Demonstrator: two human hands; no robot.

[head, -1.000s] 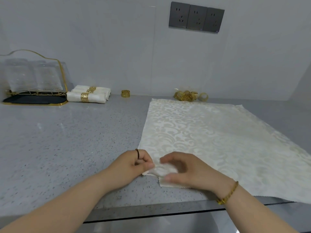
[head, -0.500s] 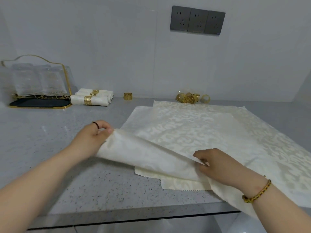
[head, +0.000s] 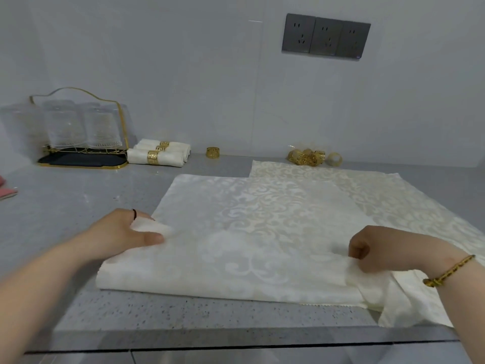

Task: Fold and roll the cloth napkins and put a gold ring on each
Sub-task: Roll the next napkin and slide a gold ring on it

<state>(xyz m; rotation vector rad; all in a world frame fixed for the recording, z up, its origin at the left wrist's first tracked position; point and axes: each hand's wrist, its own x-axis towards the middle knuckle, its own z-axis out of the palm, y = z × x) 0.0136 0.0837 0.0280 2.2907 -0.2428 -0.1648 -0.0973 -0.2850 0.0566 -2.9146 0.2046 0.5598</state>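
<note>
Cream napkin (head: 249, 237) lies folded over at centre of bench (head: 78, 206). Left hand (head: 123, 235), 9 o'clock: fingers pinching its left edge. Right hand (head: 388, 249), 3 o'clock: fingers curled, gripping its right corner. Gold rings (head: 305, 156) piled at 1 o'clock; rolled napkins (head: 160, 155) at 11.

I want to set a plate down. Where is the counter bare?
Bare counter lies left of the spread napkin, in front of the rolled napkins and glass rack. A gap sits between the lone ring and ring pile. Right side: cloth-covered.
</note>
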